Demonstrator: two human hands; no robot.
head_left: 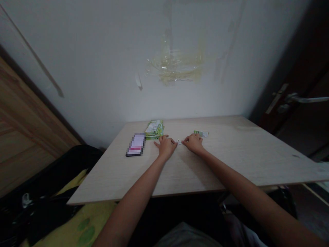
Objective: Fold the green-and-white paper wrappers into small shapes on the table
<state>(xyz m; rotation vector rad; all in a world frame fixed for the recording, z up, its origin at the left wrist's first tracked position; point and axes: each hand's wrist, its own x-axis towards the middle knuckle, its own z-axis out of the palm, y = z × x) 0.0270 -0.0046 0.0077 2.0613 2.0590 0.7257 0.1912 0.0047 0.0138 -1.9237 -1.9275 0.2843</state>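
Arms [140, 195] reach over the worktop [185, 176]. One tiny white bit [179, 141] sits between the left hand [167, 146] and right hand [194, 142]; I can't tell if they pinch it. Green packets [154, 129] and a phone [136, 144] are near the left hand, a wrapper [202, 133] just past the right.

The stacked packets [154, 128] are green with white; the single packet [203, 133] is also green and white; the small piece [179, 142] is white. The phone [137, 142] shows pale lilac with a pink band inside black edges; the table [226, 161] is pale beige, finely grained; the cloth [101, 214] is yellow with green spots.
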